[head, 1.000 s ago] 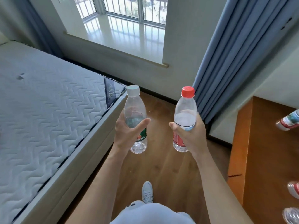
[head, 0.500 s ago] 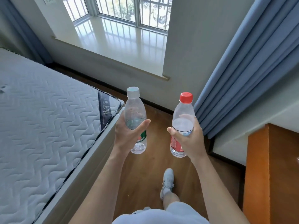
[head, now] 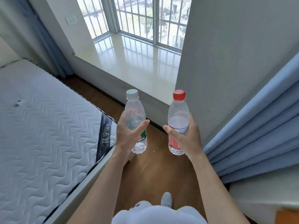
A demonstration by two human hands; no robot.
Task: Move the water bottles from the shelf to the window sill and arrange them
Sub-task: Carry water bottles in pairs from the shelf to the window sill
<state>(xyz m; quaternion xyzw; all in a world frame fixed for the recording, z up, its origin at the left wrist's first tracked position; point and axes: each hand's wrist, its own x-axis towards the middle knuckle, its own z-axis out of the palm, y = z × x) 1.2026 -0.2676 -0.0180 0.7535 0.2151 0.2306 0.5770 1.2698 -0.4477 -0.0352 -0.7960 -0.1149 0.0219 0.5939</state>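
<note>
Both bottles were in the air, neither on the sill yet. Left hand (head: 127,136) wrapped round the middle of the white-capped bottle (head: 135,110), thumb across the front, green label showing below the fingers; right hand (head: 186,138) closed round the red-capped bottle (head: 178,110) at its label line, red label below. Both bottles upright, side by side, apart from each other, above the wooden floor (head: 153,172) and short of the window sill (head: 129,62).

Progress, as judged: carrying leg under way; no bottle seen standing on the sill, so this pair looked like the first; setting down and lining up remained; the shelf was out of view, so how many bottles were left there could not be told.

Surroundings: quilted mattress (head: 40,126) close on the left, its corner just beside the left hand; blue curtain (head: 258,135) bunched on the right beside a grey wall pier (head: 226,54); barred window (head: 137,16) behind the sill; wall socket (head: 71,20) at the left reveal. The passage between bed and curtain was narrow; nothing lay on the floor ahead.
</note>
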